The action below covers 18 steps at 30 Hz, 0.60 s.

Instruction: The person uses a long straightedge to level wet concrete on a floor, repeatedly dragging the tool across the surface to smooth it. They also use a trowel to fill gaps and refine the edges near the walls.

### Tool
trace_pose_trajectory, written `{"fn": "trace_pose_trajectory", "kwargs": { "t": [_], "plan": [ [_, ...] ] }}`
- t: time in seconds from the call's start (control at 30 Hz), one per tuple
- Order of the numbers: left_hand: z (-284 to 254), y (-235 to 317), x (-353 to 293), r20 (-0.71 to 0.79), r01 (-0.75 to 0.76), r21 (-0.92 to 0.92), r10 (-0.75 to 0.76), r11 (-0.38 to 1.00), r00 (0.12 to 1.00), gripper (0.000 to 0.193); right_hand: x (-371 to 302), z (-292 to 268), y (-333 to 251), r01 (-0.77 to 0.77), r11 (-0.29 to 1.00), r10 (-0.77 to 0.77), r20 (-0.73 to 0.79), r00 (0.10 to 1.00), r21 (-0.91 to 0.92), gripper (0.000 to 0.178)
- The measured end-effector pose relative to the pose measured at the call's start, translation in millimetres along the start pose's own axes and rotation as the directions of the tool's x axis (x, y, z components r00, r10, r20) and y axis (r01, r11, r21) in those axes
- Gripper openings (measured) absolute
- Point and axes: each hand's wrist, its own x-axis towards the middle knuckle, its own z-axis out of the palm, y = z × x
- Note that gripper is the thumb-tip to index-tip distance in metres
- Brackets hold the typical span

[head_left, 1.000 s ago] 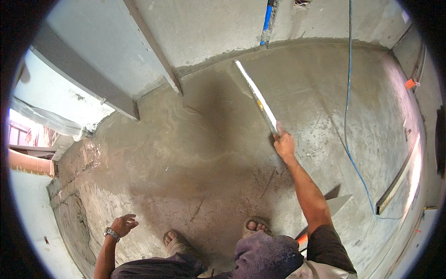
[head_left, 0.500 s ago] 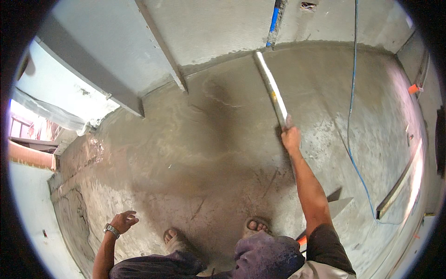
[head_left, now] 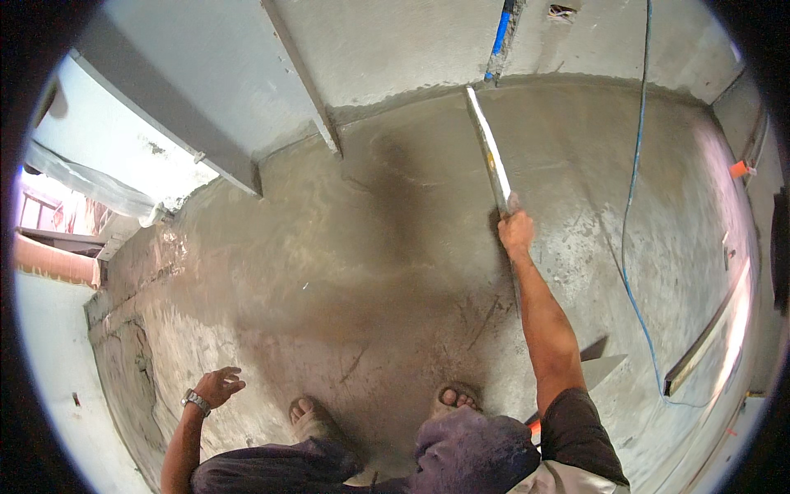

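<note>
A long silvery metal straightedge bar (head_left: 487, 146) reaches away from me over the smooth grey cement floor (head_left: 329, 247). Its far end lies close to the foot of the far wall. My right hand (head_left: 516, 233) is closed around the bar partway along, and the nearer part is mostly hidden by my forearm. At the lower left, my left hand (head_left: 218, 387), with a wristwatch (head_left: 196, 402) at its wrist, hangs above the floor with loosely bent fingers and nothing in them. A flat metal trowel blade (head_left: 603, 372) shows beside my right upper arm, partly covered.
A blue cable (head_left: 629, 280) runs down the right side to the floor. A rectangular metal bar (head_left: 699, 346) lies near the right wall. Two upright panel edges (head_left: 309, 90) (head_left: 177, 136) stand at the far left. My sandalled feet (head_left: 313, 416) rest on the floor.
The view has shifted slightly. My right hand has moved a little away from me with the bar, which now shows a narrower face. My left hand is nearly unchanged.
</note>
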Motion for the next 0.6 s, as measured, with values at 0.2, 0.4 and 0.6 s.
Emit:
{"fn": "trace_pose_trajectory", "kwargs": {
  "t": [0.2,0.4,0.6],
  "plan": [
    [-1.0,-2.5,0.8,0.007,-0.009,-0.037,0.009,0.999,1.0,0.052,-13.4,6.2,-11.0,0.034,0.999,-0.034,0.103,0.994,0.005,0.06],
    [-0.9,0.7,1.8,-0.002,0.005,-0.033,-0.005,0.999,1.0,0.053,-22.4,7.2,-15.3,0.046,0.999,-0.044,0.136,0.99,-0.012,0.062],
    [-2.0,3.3,-1.0,-0.008,0.006,-0.046,-0.006,0.999,1.0,0.053,-31.7,15.1,-18.4,0.133,0.991,-0.131,0.126,0.983,-0.01,0.061]
  ]
}}
